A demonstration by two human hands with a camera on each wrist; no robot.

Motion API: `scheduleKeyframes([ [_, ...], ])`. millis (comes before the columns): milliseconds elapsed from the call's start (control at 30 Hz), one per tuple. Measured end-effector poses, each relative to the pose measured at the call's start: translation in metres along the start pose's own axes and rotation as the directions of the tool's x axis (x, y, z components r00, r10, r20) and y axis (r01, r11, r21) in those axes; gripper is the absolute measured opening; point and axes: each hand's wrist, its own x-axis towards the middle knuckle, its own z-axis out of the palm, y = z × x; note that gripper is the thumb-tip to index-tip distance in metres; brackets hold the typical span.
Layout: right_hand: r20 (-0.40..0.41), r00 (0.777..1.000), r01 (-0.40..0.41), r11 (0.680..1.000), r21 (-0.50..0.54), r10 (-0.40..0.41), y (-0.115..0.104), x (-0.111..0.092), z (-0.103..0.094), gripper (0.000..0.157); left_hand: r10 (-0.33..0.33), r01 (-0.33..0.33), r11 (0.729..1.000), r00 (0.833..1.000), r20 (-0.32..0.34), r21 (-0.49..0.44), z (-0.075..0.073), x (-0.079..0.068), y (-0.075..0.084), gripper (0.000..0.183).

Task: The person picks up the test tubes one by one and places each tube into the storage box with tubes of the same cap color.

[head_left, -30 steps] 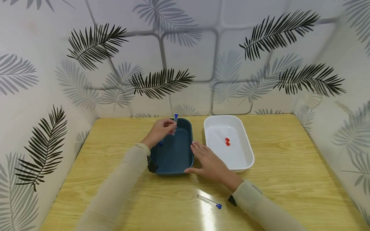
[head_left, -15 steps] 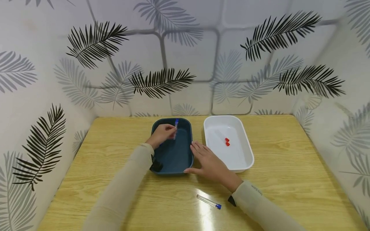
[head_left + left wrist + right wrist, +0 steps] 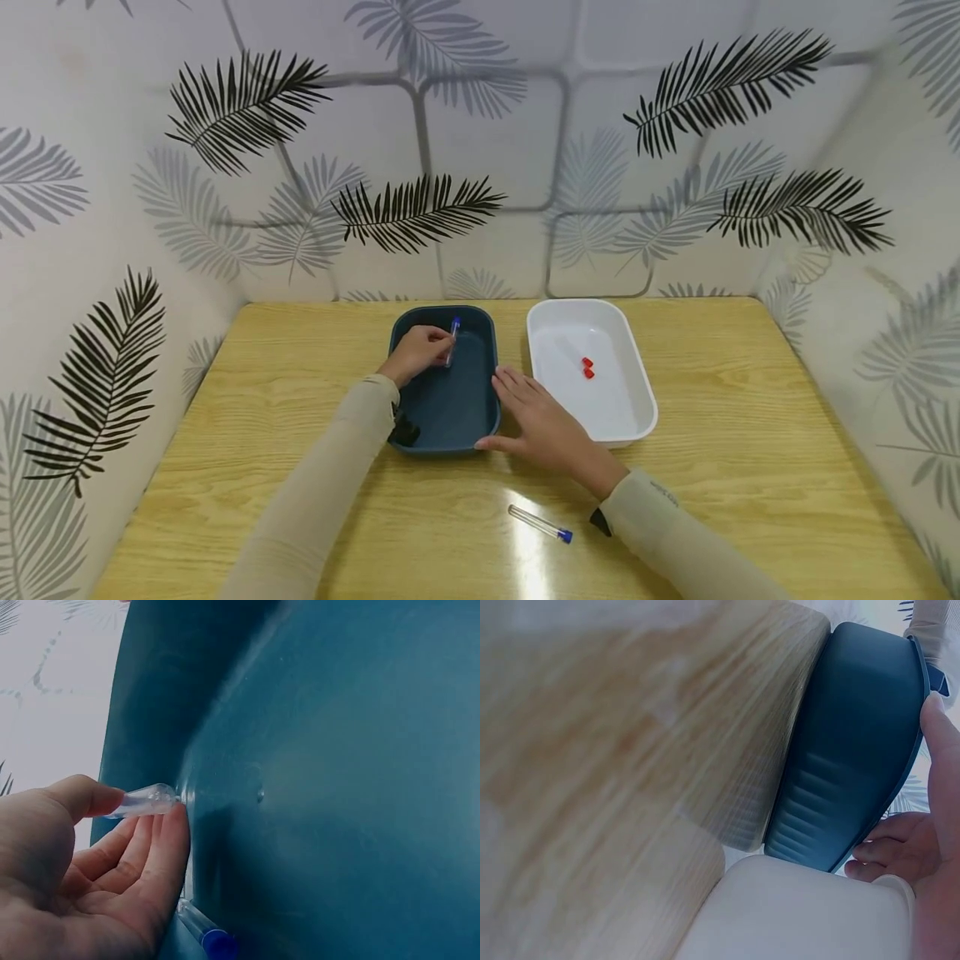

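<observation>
My left hand (image 3: pixel 422 352) is inside the dark blue tray (image 3: pixel 459 442). It pinches a clear test tube (image 3: pixel 452 342) with a blue cap between thumb and fingers. In the left wrist view the tube's rounded clear end (image 3: pixel 154 799) shows close over the tray's inner surface. A second blue-capped tube (image 3: pixel 204 930) lies below the fingers there; the hand hides it in the head view. My right hand (image 3: pixel 542 423) touches the dark tray's right rim, fingers straight and thumb spread toward the near corner.
To the right stands a white tray (image 3: pixel 622 417) holding two small red pieces (image 3: pixel 588 367). Another blue-capped test tube (image 3: pixel 540 524) lies on the wooden table (image 3: pixel 420 525) in front. Patterned fabric walls (image 3: pixel 480 125) rise behind and at the sides.
My left hand has shifted slightly right and lowered the tube it pinches deeper into the dark tray. My right hand stays at the rim.
</observation>
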Motion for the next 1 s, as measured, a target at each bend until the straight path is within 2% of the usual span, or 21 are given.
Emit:
scheduleKeyframes([
  [200,-0.008,1.0,0.005,1.0,-0.007,-0.006,0.0001,-0.0004,0.0007,0.099,0.013,-0.013,0.994,1.0,0.002,0.112,0.0019,-0.0016,-0.0002,0.029],
  [467,-0.022,1.0,0.007,1.0,0.002,-0.007,-0.0004,-0.0006,0.0021,0.099,-0.015,0.009,0.985,0.999,0.033,0.173,0.0021,-0.0054,0.0015,0.027],
  [1000,-0.029,1.0,0.011,1.0,-0.001,-0.011,-0.0004,-0.0008,0.0012,0.099,-0.057,0.048,0.99,0.996,0.067,0.134,0.0031,-0.0032,0.0016,0.027],
])
